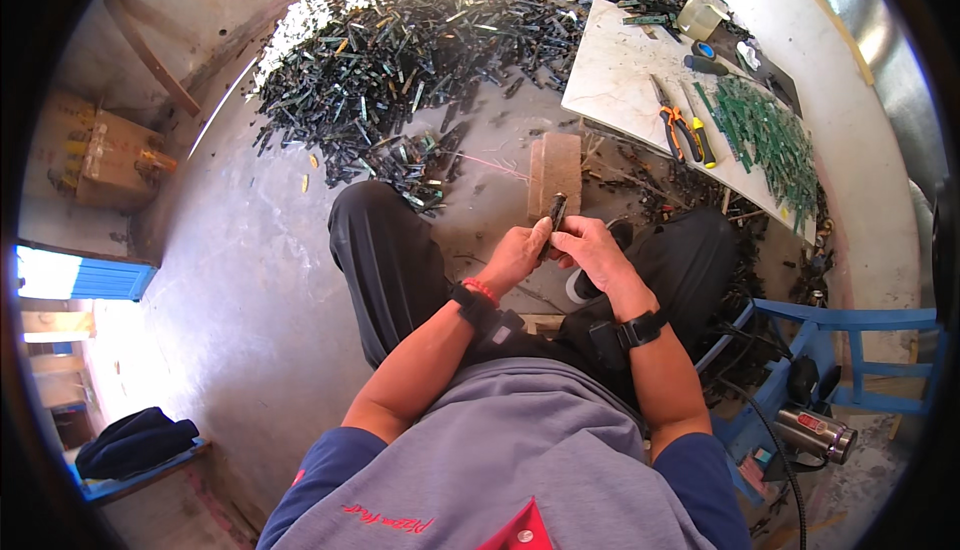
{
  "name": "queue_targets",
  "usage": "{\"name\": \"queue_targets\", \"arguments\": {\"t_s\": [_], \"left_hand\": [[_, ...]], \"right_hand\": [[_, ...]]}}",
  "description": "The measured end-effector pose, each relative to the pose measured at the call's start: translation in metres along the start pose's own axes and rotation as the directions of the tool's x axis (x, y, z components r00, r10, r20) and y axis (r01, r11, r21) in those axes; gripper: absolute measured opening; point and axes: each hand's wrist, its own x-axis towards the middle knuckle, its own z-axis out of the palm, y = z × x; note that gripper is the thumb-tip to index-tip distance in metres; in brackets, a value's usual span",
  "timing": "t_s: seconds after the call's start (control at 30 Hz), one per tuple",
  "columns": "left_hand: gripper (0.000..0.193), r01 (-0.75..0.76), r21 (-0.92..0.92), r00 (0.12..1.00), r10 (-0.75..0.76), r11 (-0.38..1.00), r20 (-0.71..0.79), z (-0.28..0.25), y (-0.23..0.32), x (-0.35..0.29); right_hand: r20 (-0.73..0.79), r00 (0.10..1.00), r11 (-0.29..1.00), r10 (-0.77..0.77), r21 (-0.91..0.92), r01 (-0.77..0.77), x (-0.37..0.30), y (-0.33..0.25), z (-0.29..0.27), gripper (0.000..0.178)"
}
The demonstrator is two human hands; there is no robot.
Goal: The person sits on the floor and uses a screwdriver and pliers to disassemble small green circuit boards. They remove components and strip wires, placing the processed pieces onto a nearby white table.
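Observation:
Both hands meet in front of my body, between my knees. My left hand [516, 256] is closed on a dark, narrow strip [558, 208] that points up and away from me. Close beside it, my right hand [598, 252] pinches the lower part of the same strip with thumb and fingers. Its lower end is hidden by the fingers, and its exact kind is too small to tell. Just beyond the hands stands a reddish-brown brick [556, 165] on the floor.
A large heap of dark strips [400, 60] covers the far floor. On the right, a pale board [620, 70] carries pliers [676, 130], a yellow-handled screwdriver [704, 140] and green strips [765, 145]. Nearer right are a blue frame [850, 320] and a steel flask [815, 434]. A cardboard box [120, 160] sits left.

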Motion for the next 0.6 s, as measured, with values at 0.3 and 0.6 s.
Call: {"name": "queue_targets", "arguments": {"t_s": [0.3, 0.6], "left_hand": [[0.067, -0.005, 0.29, 1.0, 0.006, 0.957, -0.002, 0.006, 0.009, -0.002], [0.062, 0.087, -0.105, 0.989, -0.074, 0.991, 0.125, -0.004, 0.029, -0.011]], "right_hand": [[0.007, 0.994, 0.978, -0.11, -0.175, 0.11, -0.002, -0.005, -0.007, 0.012], [-0.076, 0.917, 0.761, -0.391, -0.587, 0.276, 0.002, 0.01, -0.013, 0.019]]}}
